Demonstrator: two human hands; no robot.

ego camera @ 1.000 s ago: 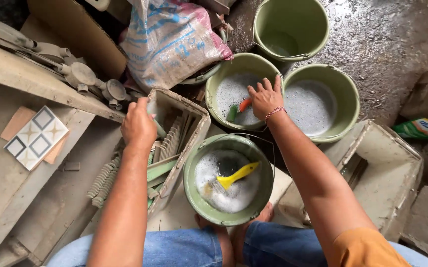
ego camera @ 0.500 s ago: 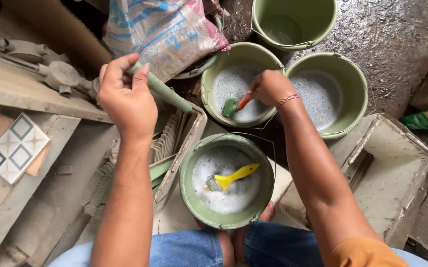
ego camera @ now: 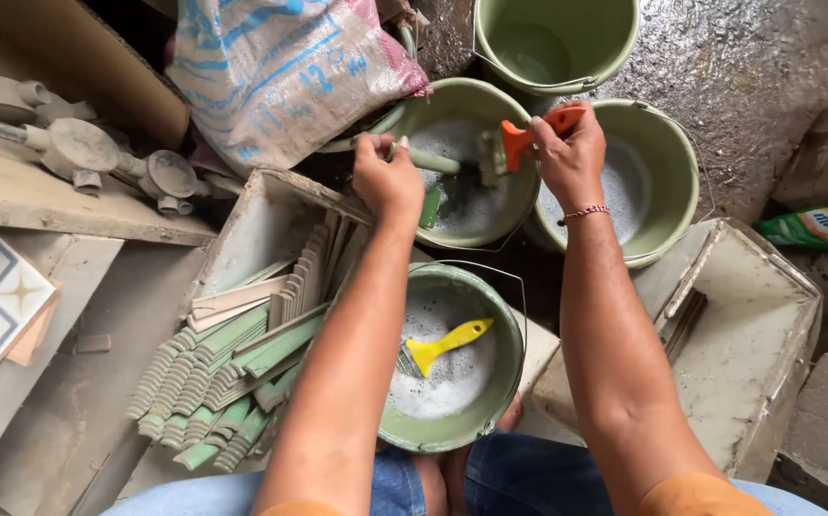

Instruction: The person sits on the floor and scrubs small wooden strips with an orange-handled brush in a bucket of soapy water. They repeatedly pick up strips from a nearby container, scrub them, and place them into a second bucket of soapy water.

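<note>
Having carried the green strip (ego camera: 430, 160) over the soapy bucket (ego camera: 490, 225), left hand (ego camera: 387, 180) is pinching its end while right hand (ego camera: 569, 158) is gripping the orange-handled brush (ego camera: 519, 140) bristling against it; wet fingers risk dropping it.

both hands have met over the middle bucket (ego camera: 519, 196): green strip (ego camera: 430, 160) carried across, orange brush (ego camera: 528, 134) raised.

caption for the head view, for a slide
Left hand holds a green strip over a soapy bucket while the right hand brushes it with an orange-handled brush.
</note>
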